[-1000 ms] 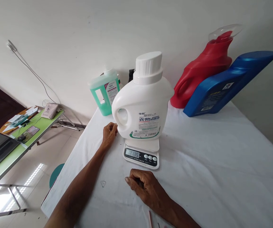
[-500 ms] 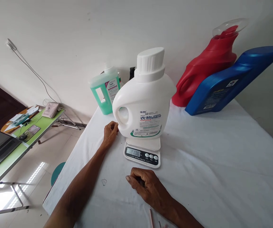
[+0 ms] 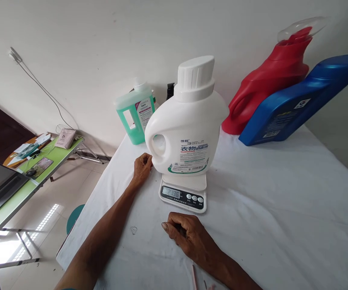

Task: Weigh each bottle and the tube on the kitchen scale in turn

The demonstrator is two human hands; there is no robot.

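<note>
Nothing moved: left hand (image 3: 142,168) curled beside white bottle (image 3: 187,125) on scale (image 3: 183,192); right hand (image 3: 187,237) fisted, empty.

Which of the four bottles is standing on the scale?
The white bottle, upright on the scale. The green, red and blue bottles stand behind it.

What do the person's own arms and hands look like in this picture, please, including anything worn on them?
Both forearms are bare as far as the frame shows, with no sleeves, gloves, watch or rings visible. The left hand and right hand show knuckles and creased backs. A sliver of teal at the bottom edge by the left arm may be clothing; too little shows to tell.
</note>
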